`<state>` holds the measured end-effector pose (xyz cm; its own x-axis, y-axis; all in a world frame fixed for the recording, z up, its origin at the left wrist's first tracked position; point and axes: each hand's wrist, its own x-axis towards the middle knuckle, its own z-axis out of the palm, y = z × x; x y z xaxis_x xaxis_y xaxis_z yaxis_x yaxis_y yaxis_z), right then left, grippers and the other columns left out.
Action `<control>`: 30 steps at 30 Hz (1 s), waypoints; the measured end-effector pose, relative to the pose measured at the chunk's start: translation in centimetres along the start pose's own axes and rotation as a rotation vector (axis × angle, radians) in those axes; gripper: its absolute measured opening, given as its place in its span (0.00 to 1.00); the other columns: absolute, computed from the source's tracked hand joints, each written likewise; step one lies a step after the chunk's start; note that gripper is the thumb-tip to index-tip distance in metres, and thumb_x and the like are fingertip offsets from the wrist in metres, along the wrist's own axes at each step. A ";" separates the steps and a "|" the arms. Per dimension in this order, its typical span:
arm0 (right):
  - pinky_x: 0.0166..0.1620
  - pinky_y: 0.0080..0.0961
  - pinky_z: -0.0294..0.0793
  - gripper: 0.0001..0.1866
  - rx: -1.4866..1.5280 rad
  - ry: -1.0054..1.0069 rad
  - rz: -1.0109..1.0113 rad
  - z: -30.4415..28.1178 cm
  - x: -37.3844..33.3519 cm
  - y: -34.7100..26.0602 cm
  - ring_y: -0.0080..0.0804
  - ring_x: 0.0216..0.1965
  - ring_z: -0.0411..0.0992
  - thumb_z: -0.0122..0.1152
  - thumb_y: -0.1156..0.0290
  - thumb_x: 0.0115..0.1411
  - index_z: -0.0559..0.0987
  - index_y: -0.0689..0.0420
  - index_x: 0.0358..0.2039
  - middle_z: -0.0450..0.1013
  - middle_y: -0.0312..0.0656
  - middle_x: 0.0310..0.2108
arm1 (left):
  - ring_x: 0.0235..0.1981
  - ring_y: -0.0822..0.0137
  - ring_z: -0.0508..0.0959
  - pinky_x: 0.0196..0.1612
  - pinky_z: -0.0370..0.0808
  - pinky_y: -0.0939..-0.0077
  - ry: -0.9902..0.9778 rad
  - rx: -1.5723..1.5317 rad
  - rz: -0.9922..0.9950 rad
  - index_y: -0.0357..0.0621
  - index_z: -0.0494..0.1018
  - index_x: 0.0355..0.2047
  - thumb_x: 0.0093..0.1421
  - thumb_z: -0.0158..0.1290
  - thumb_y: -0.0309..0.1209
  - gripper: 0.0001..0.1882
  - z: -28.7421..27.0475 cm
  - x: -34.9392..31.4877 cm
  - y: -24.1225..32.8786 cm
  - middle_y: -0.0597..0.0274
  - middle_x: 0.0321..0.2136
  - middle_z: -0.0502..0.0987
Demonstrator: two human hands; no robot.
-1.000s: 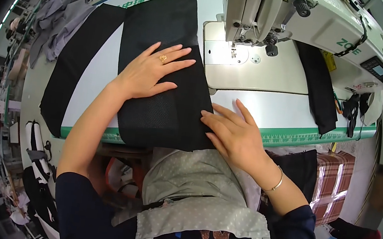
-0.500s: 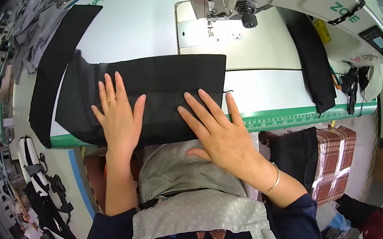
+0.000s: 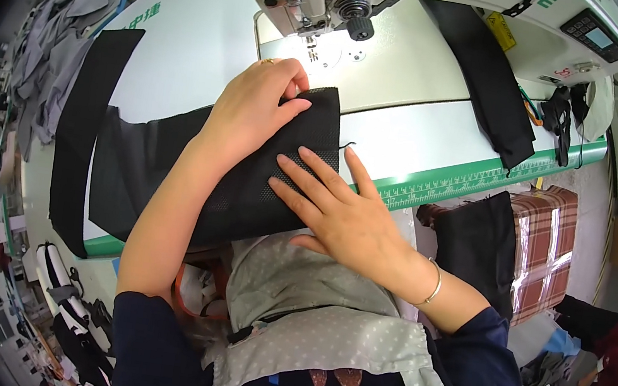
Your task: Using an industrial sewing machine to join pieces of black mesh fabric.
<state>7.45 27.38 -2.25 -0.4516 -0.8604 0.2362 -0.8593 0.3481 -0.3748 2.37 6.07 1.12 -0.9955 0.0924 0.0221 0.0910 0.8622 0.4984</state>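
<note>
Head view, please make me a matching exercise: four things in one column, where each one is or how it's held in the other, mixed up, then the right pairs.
1. Left hand
2. Long black fabric strip
3. Right hand
4. Red-brown plaid boxy object

A. Partly across the pale metal sewing-machine bed
B. Fingers spread over the black mesh-panelled fabric
C. Below the green ruled table edge, at picture right
D. Curled at that fabric's far edge

Pairs: 1-D, 2-A, 3-B, 4-C

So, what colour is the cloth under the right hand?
Black cloth; it shows best in the head view.
</note>
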 end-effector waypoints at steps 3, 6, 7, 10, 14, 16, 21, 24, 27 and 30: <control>0.70 0.56 0.51 0.43 0.007 -0.008 0.021 0.1 -0.1 0.1 0.36 0.72 0.54 0.69 0.48 0.50 0.69 0.47 0.65 0.60 0.36 0.70 | 0.35 0.65 0.74 0.44 0.74 0.72 -0.063 -0.075 -0.029 0.38 0.71 0.35 0.55 0.62 0.23 0.11 0.5 0.6 -0.6 0.62 0.29 0.72; 0.70 0.55 0.51 0.41 0.054 0.022 0.024 0.1 -0.2 0.2 0.36 0.70 0.57 0.70 0.50 0.49 0.70 0.47 0.64 0.61 0.35 0.69 | 0.39 0.60 0.77 0.46 0.75 0.67 0.010 -0.163 0.015 0.39 0.72 0.34 0.54 0.63 0.25 0.11 0.8 0.5 -0.6 0.59 0.31 0.77; 0.70 0.54 0.51 0.38 0.090 0.062 0.014 0.1 -0.3 0.3 0.36 0.68 0.61 0.70 0.53 0.50 0.73 0.48 0.62 0.64 0.36 0.67 | 0.38 0.60 0.78 0.46 0.75 0.67 0.014 -0.238 -0.069 0.38 0.72 0.34 0.55 0.63 0.26 0.10 0.8 0.5 -0.2 0.59 0.31 0.77; 0.69 0.50 0.56 0.27 0.227 0.219 0.002 0.3 -1.0 1.3 0.34 0.62 0.68 0.69 0.59 0.54 0.77 0.51 0.55 0.70 0.38 0.60 | 0.37 0.61 0.78 0.46 0.75 0.68 0.063 -0.297 -0.131 0.39 0.73 0.33 0.55 0.63 0.26 0.10 1.0 0.5 -0.4 0.59 0.31 0.78; 0.65 0.46 0.62 0.20 0.213 0.351 0.097 -1.1 -1.1 2.2 0.35 0.54 0.73 0.70 0.72 0.51 0.80 0.53 0.46 0.75 0.38 0.51 | 0.37 0.61 0.78 0.44 0.75 0.69 0.235 -0.150 -0.082 0.40 0.73 0.34 0.55 0.63 0.26 0.10 1.3 -1.0 -1.9 0.61 0.31 0.77; 0.65 0.47 0.63 0.20 0.201 0.346 0.100 -0.9 -1.3 2.7 0.36 0.53 0.74 0.70 0.73 0.51 0.80 0.53 0.46 0.75 0.38 0.51 | 0.37 0.61 0.77 0.44 0.74 0.69 0.302 -0.088 -0.092 0.41 0.74 0.34 0.55 0.63 0.26 0.09 1.5 -2.5 -3.0 0.62 0.32 0.77; 0.62 0.46 0.67 0.21 0.162 0.287 0.074 -0.8 -0.3 1.7 0.35 0.51 0.73 0.72 0.71 0.48 0.80 0.51 0.45 0.75 0.36 0.47 | 0.40 0.60 0.76 0.44 0.73 0.66 0.463 0.037 -0.009 0.43 0.76 0.36 0.55 0.62 0.25 0.08 1.5 -4.6 -3.5 0.63 0.35 0.77; 0.62 0.45 0.67 0.19 0.201 0.305 0.067 -0.3 0.3 0.9 0.33 0.48 0.72 0.73 0.70 0.47 0.81 0.51 0.41 0.74 0.34 0.42 | 0.40 0.59 0.76 0.44 0.73 0.66 0.428 0.095 0.036 0.43 0.77 0.36 0.56 0.61 0.24 0.08 0.8 -4.2 -3.7 0.63 0.35 0.77; 0.61 0.44 0.68 0.16 0.180 0.352 0.045 0.8 0.7 0.8 0.33 0.45 0.72 0.74 0.70 0.46 0.82 0.51 0.37 0.72 0.34 0.39 | 0.38 0.59 0.77 0.42 0.74 0.67 0.399 0.113 0.066 0.44 0.77 0.34 0.57 0.61 0.24 0.05 0.4 -3.4 -3.8 0.64 0.34 0.77; 0.57 0.40 0.70 0.14 0.173 0.408 0.035 1.3 0.9 0.8 0.33 0.43 0.71 0.73 0.71 0.45 0.82 0.51 0.34 0.72 0.34 0.37 | 0.35 0.60 0.78 0.40 0.75 0.67 0.388 0.219 0.107 0.45 0.78 0.33 0.56 0.61 0.24 0.04 0.2 -3.0 -3.9 0.66 0.32 0.78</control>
<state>6.70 26.35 -3.50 -0.5671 -0.6196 0.5426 -0.8049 0.2772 -0.5247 4.99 2.57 -1.07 -0.9127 0.0296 0.4075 0.1562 0.9469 0.2811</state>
